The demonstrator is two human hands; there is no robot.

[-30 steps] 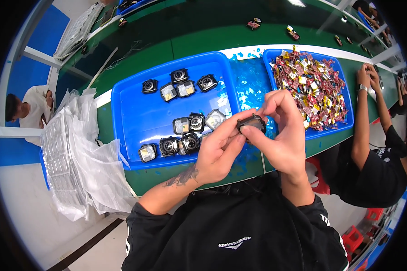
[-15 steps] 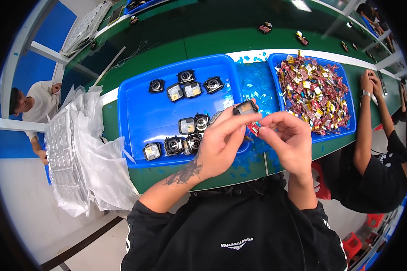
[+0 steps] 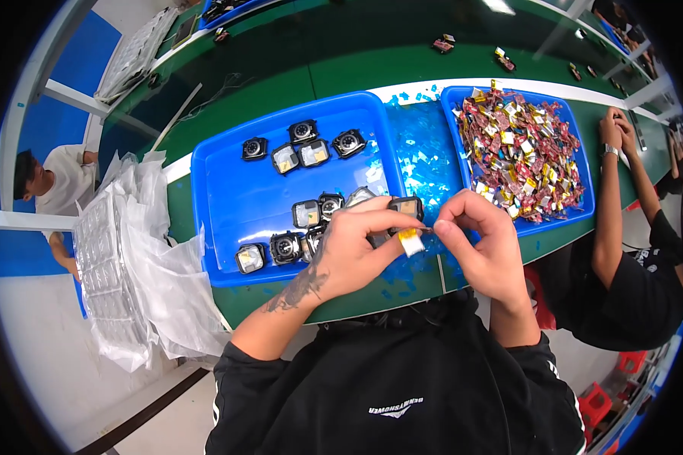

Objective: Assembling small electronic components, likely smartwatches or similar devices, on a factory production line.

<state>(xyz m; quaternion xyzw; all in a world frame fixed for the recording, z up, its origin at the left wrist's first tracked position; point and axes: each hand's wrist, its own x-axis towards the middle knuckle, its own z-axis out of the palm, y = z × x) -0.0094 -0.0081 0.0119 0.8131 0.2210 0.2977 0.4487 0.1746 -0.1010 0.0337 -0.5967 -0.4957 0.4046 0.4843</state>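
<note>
My left hand (image 3: 360, 246) is closed around a black square smartwatch case (image 3: 408, 206), its far end showing past my fingers. A small circuit board with a yellow-and-white tab (image 3: 411, 241) hangs below my left fingertips. My right hand (image 3: 479, 239) pinches the thin edge of that board between thumb and forefinger, close to the left fingertips. Whether the board is joined to the case is hidden by my fingers. Several more black watch cases (image 3: 302, 131) lie in the blue tray (image 3: 235, 205) to the left, some round-dial side up, some open side up.
On the right, a blue bin (image 3: 588, 199) is heaped with small red boards with yellow and white tabs (image 3: 520, 152). Blue film scraps (image 3: 425, 152) cover the bench between the trays. Plastic-wrapped blister trays (image 3: 118, 250) stand at left. Co-workers' hands (image 3: 618, 129) rest at right.
The small board has turned, so its yellow-and-white tab now shows instead of its red face. The watch case has dropped slightly nearer to me, and the view has shifted a little.
</note>
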